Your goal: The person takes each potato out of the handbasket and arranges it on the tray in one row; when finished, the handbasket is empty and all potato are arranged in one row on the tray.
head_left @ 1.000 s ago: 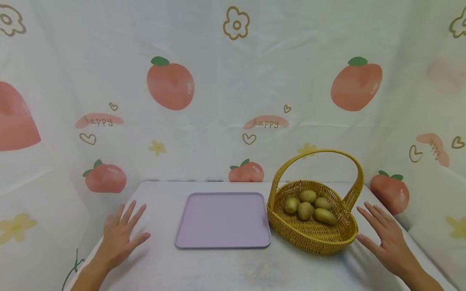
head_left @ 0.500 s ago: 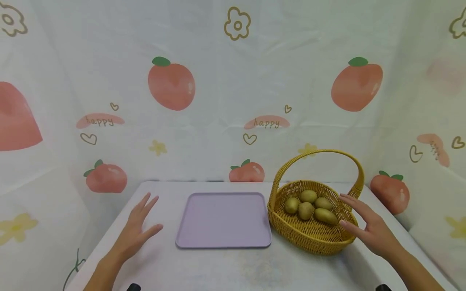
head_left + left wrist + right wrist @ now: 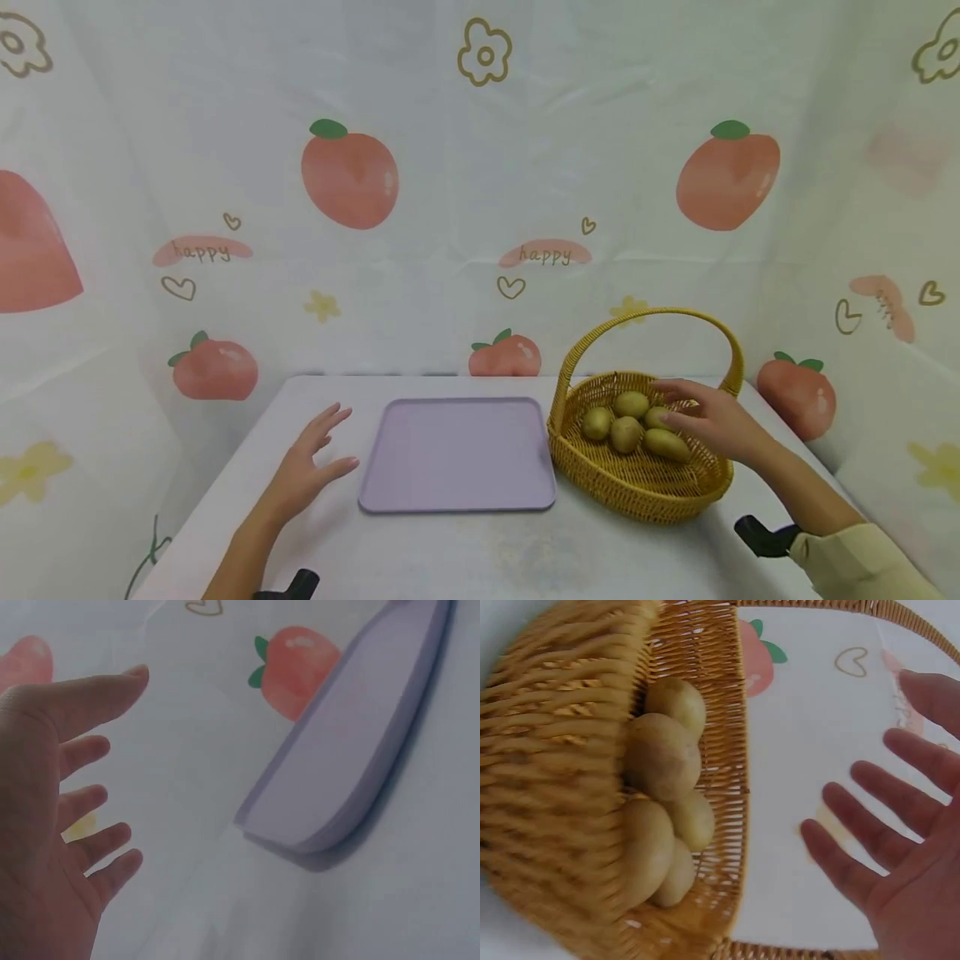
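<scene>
A yellow-brown wicker basket [image 3: 637, 493] with a tall arched handle [image 3: 581, 346] stands at the right of the table. Several potatoes [image 3: 626, 434] lie together inside it; in the right wrist view they form a cluster [image 3: 662, 757]. Over the basket's right side hovers my right hand [image 3: 723, 423], fingers spread and holding nothing, partly covering the rearmost right potato in the head view. My left hand [image 3: 300, 477] is raised in the air left of a flat lilac tray [image 3: 457, 454], its fingers loosely bent and nothing in them.
The tray's right edge almost meets the basket. A white cloth covers the table [image 3: 420, 554], and a peach-printed curtain [image 3: 442, 183] hangs behind and at both sides. A thin dark green cord [image 3: 153, 546] shows at the lower left.
My right hand has moved left, from beside the basket to above its inside. The left hand has come right, nearer the tray. Basket, potatoes and tray have stayed put.
</scene>
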{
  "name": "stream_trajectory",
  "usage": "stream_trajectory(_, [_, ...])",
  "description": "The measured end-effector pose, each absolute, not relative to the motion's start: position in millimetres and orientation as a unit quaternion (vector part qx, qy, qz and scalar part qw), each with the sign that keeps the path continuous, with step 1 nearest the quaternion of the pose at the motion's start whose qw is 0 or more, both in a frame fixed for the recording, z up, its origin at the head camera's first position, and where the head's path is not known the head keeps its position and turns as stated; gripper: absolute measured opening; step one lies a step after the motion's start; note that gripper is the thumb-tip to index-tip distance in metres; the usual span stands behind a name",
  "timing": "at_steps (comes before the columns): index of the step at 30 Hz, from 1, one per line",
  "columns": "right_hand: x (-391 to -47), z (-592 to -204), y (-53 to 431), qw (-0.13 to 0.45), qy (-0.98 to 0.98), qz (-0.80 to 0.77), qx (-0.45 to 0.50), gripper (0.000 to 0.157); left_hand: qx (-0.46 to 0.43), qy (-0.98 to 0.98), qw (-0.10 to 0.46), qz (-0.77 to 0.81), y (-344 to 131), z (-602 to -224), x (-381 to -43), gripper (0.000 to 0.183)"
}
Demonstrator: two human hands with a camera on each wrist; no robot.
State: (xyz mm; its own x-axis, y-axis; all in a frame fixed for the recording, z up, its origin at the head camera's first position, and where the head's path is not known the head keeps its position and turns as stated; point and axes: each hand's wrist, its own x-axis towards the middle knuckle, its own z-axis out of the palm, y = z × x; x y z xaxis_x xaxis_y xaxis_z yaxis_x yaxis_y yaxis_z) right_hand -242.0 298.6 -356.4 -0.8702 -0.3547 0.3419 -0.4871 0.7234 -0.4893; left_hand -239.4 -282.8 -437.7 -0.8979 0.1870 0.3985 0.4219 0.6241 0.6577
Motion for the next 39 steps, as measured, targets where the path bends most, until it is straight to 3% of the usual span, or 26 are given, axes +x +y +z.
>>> stream_trajectory(8, [-271.1,-344.2,286.1,-0.035,-0.921,0.316,0.225,0.051,-0.132,-0.857,0.078,-0.492,-273.8,-450.7,-240.6,0.068])
stream_trajectory(17, [-306.7,-357.3,272.9,-0.162,-0.884,0.386,0.208,0.063,-0.087,-0.844,0.021,-0.529,-275.1,-467.2,-246.5,0.076])
stream_trajectory(27, [-332.6,-388.9,260.6,-0.149,-0.887,0.379,0.216,0.052,-0.079,-0.86,-0.018,-0.505,-271.3,-472.1,-245.3,0.076])
stream_trajectory(39, [-344.4,-406.6,245.0,-0.206,-0.904,0.317,0.2,0.057,-0.083,-0.892,-0.02,-0.444,-267.4,-480.8,-247.8,0.086])
